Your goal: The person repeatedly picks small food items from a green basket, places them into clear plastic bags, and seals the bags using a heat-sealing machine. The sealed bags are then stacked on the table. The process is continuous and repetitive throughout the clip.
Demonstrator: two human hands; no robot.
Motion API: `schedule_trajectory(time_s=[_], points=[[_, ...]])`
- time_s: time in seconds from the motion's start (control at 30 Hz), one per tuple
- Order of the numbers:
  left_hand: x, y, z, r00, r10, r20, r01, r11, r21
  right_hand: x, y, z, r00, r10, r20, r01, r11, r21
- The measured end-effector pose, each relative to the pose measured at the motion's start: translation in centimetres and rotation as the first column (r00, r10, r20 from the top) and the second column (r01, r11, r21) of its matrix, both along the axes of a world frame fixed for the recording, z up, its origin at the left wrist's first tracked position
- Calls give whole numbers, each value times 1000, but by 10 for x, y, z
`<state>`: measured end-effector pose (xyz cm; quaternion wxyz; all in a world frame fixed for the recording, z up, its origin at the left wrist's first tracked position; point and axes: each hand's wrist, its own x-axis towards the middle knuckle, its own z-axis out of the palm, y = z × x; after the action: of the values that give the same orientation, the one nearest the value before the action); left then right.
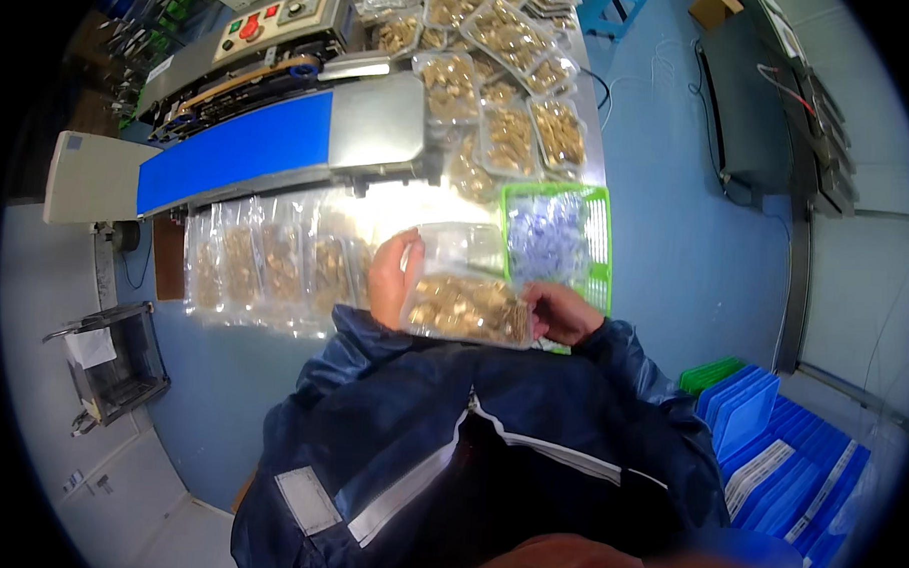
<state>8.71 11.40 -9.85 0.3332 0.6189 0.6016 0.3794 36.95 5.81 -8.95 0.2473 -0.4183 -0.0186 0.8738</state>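
A clear plastic bag (471, 310) of brownish, dried-looking pieces is held in front of my body, its upper part see-through and unfilled. My left hand (391, 279) grips its left side, thumb up along the edge. At the lower right edge, my right hand (564, 314) has its fingers bent in against the bag; some fingertips are hidden. Just beyond that hand stands a green basket (598, 254) of small bluish-white packets (544, 237). To my left, several similar filled bags (280, 263) lie in an overlapping row along the table edge.
A machine with a blue conveyor belt (244, 146) and control panel (273, 22) stands across the table. Many clear packs of brown pieces (507, 136) are piled at the far right. A blue stool (612, 11) is beyond; blue crates (784, 446) are stacked at my right.
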Motion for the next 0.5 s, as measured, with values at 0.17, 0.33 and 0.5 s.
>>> schedule_trajectory(time_s=[0.17,0.33,0.5], points=[[38,-37,-1,970,-127,-207,165,970,179,38,-36,-7,954,-258,152,254,966,44],[55,-70,-30,923,-220,-316,275,951,142,28,-70,-29,870,-445,213,381,881,282],[75,-80,-19,861,-272,-429,209,959,-190,-5,-84,-29,803,-430,412,185,837,514]])
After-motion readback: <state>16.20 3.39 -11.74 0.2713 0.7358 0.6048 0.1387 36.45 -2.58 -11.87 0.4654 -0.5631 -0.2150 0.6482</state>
